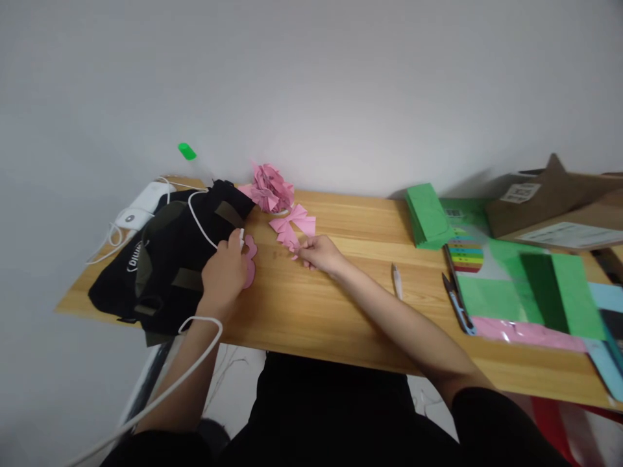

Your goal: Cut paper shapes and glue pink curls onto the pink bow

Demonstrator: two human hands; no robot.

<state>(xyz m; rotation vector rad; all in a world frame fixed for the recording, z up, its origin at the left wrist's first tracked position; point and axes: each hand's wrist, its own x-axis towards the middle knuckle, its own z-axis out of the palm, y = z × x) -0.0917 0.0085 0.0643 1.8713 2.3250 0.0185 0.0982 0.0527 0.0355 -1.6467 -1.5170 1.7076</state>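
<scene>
My left hand [224, 271] is curled at the right side of a black bag [170, 253]. A white cable [199, 227] runs to its fingers, and a small white plug [242, 237] shows at the fingertips. Beside that hand lies a pink paper piece with a scalloped edge [250, 263], partly covered. With thumb and fingers pinched, my right hand [317, 253] holds a small pink paper scrap [294, 257] just above the table. Beyond it lie folded pink paper pieces [296, 222] and a crumpled pink paper heap [272, 188].
The wooden table [350, 224] stands against a wall. A white pen-like tool [397, 281] and blue-handled snips [458, 305] lie on the right. Green paper stacks [428, 214] and a cardboard box [559, 201] are farther right. A white device [146, 201] lies behind the bag.
</scene>
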